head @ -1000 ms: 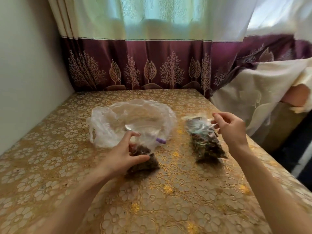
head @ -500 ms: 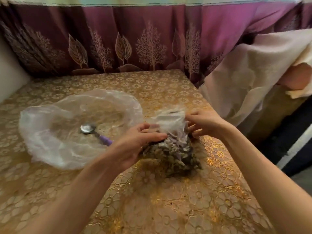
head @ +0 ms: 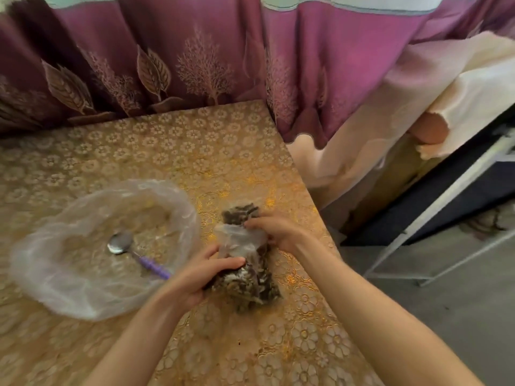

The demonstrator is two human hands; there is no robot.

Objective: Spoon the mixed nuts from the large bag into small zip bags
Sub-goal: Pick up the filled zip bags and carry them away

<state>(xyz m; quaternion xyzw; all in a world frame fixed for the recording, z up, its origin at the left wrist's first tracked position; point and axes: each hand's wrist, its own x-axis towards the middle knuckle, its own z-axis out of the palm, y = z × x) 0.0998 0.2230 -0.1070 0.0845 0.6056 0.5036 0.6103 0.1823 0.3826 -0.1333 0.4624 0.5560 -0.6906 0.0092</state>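
A small clear zip bag (head: pixel 245 277) full of dark mixed nuts lies on the gold floral table (head: pixel 195 162). My left hand (head: pixel 200 274) grips its left side, thumb across the top of the nuts. My right hand (head: pixel 276 232) pinches the bag's empty upper part (head: pixel 239 240). A second filled small bag (head: pixel 239 214) lies just behind, partly hidden by my right hand. The large clear bag (head: pixel 92 246) lies open and nearly flat at the left. Inside it rests a metal spoon (head: pixel 131 252) with a purple handle.
The table's right edge (head: pixel 315 207) runs close to my right hand. Beyond it stand a cream cloth-covered piece of furniture (head: pixel 418 107) and a white metal frame (head: pixel 446 207) on a grey floor. A maroon curtain (head: pixel 195 57) hangs behind the table.
The camera has tilted down and to the right. My left hand carried its small bag rightward, next to the other filled bag. Both hands now hold it there on the table.
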